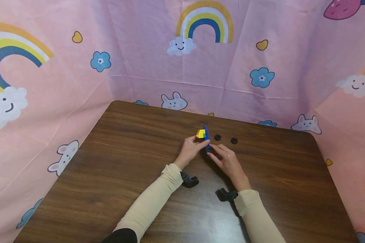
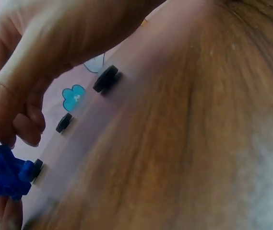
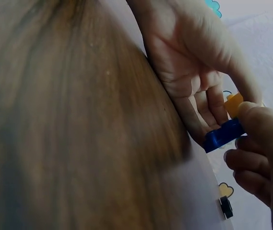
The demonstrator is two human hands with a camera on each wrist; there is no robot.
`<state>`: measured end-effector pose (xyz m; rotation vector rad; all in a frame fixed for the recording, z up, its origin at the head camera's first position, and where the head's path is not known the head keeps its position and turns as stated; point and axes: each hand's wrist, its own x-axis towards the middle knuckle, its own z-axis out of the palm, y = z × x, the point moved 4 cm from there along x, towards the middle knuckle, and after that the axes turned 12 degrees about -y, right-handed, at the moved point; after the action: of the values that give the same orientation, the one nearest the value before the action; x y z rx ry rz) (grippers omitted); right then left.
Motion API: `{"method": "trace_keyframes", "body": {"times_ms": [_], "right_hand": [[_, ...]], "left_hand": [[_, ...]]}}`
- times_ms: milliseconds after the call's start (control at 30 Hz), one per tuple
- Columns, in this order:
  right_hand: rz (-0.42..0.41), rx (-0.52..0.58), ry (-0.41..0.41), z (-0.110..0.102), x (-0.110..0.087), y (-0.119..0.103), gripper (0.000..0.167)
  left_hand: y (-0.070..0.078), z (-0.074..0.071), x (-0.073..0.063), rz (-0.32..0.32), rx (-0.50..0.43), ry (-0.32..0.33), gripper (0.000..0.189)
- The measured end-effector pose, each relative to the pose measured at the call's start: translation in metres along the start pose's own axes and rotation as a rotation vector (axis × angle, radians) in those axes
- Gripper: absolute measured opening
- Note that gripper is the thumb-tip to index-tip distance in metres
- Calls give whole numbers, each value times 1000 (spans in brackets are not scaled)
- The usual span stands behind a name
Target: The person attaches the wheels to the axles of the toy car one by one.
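Note:
Over the back middle of the table, my left hand (image 1: 191,148) holds a blue toy-brick base (image 1: 205,135) with a yellow brick (image 1: 201,133) and a green piece on its side. In the left wrist view, left fingertips (image 2: 5,213) show beside the studded blue base. My right hand (image 1: 228,162) meets it from the right, its thumb and index finger pinching a black wheel (image 1: 209,149) at the base's near end. The right wrist view has the right thumb (image 3: 256,115) overlapping the blue base (image 3: 222,135) and yellow brick, which hides the wheel.
Two loose black wheels, one nearer (image 1: 217,137) and one farther right (image 1: 234,140), lie on the brown wooden table (image 1: 134,152) just beyond the right hand. A black device sits at each wrist (image 1: 189,180). A pink printed cloth (image 1: 146,50) hangs behind the table.

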<state>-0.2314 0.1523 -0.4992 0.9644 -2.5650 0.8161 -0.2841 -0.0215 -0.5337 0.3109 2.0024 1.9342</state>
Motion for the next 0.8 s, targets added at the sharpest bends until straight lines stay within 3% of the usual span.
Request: {"method": "trace_keyframes", "body": {"times_ms": [233,367,633,800], "right_hand": [[-19,53,4,-2,-1,2,35],[-25,60,13,-2,-1,2,35],[19,-46,26,1,2,-5,30],[38,-89,50,3,2,-8,26]], "left_hand": [[2,2,1,-2,-105,34,51],[1,3,1,-19,-120,41,51],[0,2,1,-46,-116,52,53],[2,2,-1,-30,-113,65,50]]}}
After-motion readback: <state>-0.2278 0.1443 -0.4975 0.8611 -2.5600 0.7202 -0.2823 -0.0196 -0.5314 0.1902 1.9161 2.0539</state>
